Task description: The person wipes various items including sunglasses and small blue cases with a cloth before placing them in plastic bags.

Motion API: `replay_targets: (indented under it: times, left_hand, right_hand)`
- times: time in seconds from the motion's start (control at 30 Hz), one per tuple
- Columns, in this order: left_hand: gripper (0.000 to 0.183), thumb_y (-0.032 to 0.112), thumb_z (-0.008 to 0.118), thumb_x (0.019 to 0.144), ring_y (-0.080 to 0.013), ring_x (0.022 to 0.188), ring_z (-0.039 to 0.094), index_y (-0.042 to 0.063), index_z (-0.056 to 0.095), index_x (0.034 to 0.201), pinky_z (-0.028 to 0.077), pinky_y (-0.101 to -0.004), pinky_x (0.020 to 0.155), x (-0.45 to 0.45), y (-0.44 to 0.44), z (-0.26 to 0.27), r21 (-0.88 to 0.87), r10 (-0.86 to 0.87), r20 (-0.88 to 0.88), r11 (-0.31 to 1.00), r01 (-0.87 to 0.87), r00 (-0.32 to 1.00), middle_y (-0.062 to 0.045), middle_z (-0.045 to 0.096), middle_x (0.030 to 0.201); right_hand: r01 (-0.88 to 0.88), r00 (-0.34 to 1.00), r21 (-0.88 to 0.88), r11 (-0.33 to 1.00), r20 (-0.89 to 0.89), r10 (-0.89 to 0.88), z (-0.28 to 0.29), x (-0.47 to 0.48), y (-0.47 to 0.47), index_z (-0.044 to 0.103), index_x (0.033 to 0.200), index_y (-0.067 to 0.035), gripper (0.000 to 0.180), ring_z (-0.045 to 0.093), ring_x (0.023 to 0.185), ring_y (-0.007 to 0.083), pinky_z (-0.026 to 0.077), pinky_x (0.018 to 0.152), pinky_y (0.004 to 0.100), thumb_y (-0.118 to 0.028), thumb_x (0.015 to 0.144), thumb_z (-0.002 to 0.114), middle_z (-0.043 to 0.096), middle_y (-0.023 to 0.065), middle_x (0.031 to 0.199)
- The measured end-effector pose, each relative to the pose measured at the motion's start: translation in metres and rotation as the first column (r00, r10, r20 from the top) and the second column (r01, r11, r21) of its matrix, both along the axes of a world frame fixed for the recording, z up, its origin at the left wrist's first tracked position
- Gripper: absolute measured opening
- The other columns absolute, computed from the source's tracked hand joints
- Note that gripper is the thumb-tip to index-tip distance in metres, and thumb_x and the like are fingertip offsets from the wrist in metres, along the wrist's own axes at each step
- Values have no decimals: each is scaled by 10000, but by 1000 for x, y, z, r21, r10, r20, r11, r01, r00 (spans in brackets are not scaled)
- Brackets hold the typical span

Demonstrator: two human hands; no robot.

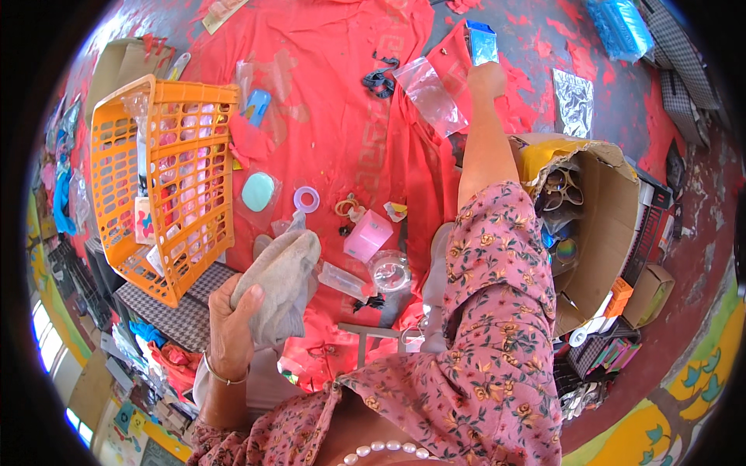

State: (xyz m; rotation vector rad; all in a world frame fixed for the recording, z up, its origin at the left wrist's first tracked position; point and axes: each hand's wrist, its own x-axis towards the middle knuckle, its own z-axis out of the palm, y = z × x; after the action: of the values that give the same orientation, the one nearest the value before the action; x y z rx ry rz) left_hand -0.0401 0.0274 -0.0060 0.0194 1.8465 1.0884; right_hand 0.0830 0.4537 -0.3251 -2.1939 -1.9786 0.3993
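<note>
A bunched grey cloth (280,285) is gripped in my left hand (236,323), near the orange basket. My right arm reaches far forward, and my right hand (488,80) is at the near end of a small blue box (482,46); its fingers are largely hidden, so the hold is unclear. A clear plastic bag (431,96) lies to the left of that hand, beside a black strap (382,78). Between my arms, on the red cloth (338,140), lie a pink box (368,235), a purple ring (306,199) and a roll of clear tape (391,274).
An orange plastic basket (192,218) with packed items stands at left. At right, an open cardboard box (606,233) holds sunglasses (562,189). A silver packet (573,102) and a blue plastic pack (620,29) lie further forward. A mint oval item (258,191) lies beside the basket.
</note>
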Motion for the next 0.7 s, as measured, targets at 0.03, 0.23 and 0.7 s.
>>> replay_targets:
  times: [0.03,0.23,0.7]
  left_hand:
    - [143,103,533,814,-36,641,475,-32,563,851,400,-188,585,0,0,0,-9,-8,-5,1000,8,1000,8,557,730]
    - [122,93,538,801,-30,629,455,-25,564,813,388,-188,571,-5,3,-8,-14,30,17,999,-30,999,18,538,707]
    - [180,124,539,815,-41,649,478,-41,568,879,399,-193,586,-15,14,-16,-31,24,-17,999,-25,1000,1,561,736]
  right_hand:
    - [8,999,13,1000,-43,-7,3,0,1,614,880,-9,201,617,826,330,507,680,400,-139,729,582,623,163,908]
    - [-55,996,63,996,-72,60,-8,11,24,508,1113,-84,377,555,983,293,470,743,425,-234,773,575,528,129,1141]
    - [-84,991,-156,984,92,99,-25,6,44,462,1143,-34,572,515,1015,319,459,755,471,-402,738,626,512,159,1108]
